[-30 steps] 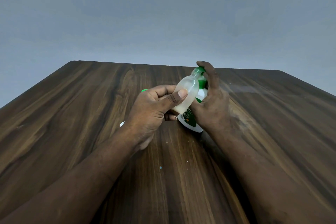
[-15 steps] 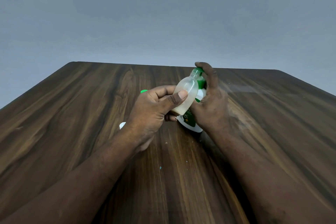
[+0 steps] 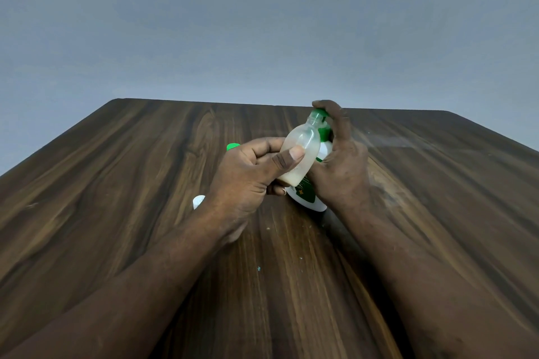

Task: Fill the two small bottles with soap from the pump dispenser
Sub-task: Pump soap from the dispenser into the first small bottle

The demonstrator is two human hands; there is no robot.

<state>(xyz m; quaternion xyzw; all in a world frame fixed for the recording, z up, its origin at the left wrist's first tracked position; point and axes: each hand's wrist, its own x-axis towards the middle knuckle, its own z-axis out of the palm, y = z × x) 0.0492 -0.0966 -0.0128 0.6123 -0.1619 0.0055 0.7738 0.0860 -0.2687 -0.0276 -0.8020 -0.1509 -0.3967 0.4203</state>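
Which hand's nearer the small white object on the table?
Left. The left hand, gripping the small bottle, sits just beside the white object; the right hand is farther over, on the pump dispenser.

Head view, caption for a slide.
Left hand holds small bottle to soap dispenser; right hand grips the dispenser, finger on pump.

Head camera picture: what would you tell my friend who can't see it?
The left hand holds a small bottle tilted, its mouth at the nozzle of a pump dispenser that the right hand grips on a wooden table. A little pale soap is inside the bottle.
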